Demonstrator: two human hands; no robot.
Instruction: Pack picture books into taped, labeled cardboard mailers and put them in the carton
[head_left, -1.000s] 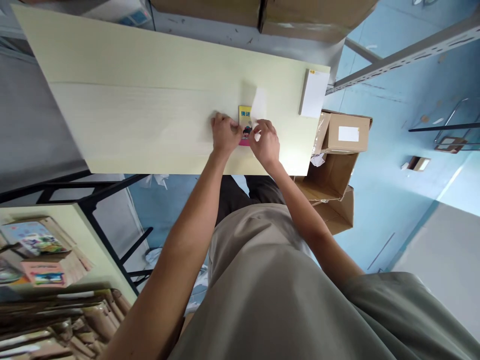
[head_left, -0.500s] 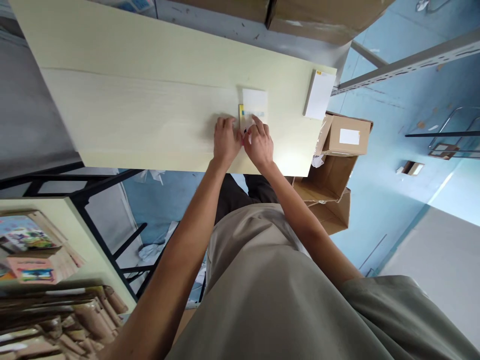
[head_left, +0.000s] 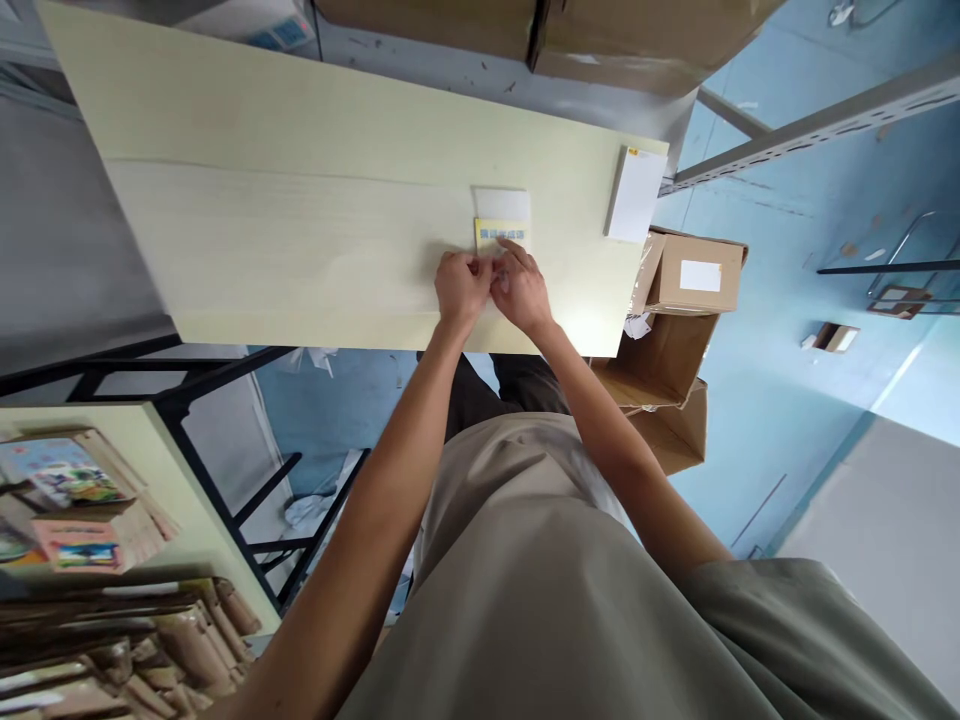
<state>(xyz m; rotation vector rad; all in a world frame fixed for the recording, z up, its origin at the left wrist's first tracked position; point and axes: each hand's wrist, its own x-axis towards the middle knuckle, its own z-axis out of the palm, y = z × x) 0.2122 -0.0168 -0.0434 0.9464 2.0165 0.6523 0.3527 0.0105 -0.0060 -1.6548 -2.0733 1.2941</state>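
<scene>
A small yellow booklet [head_left: 487, 228] with blue lettering lies on the pale yellow table [head_left: 300, 110]. A whitish rectangular piece [head_left: 501, 204] extends beyond its far edge; I cannot tell whether it is paper or a plastic sleeve. At the booklet's near edge, my left hand [head_left: 459, 290] is closed in a pinch, its fingertips almost meeting those of the other hand. My right hand [head_left: 523, 290] has bent fingers pinched together, one finger reaching over the cover. Something small and pale shows at its fingertips, too small to name. The booklet's lower part is hidden by the hands.
A white box-like stack [head_left: 636, 195] lies at the table's right end. Open cardboard boxes [head_left: 660, 355] stand below that end. Large cartons [head_left: 645, 45] sit behind the table. At lower left, a side table [head_left: 161, 440] holds books, with brown paper-wrapped packets [head_left: 180, 650] beneath.
The whitish piece no longer covers the booklet's upper part, so more yellow cover and lettering show. My hands have come closer together at the near edge. The view has shifted slightly.
</scene>
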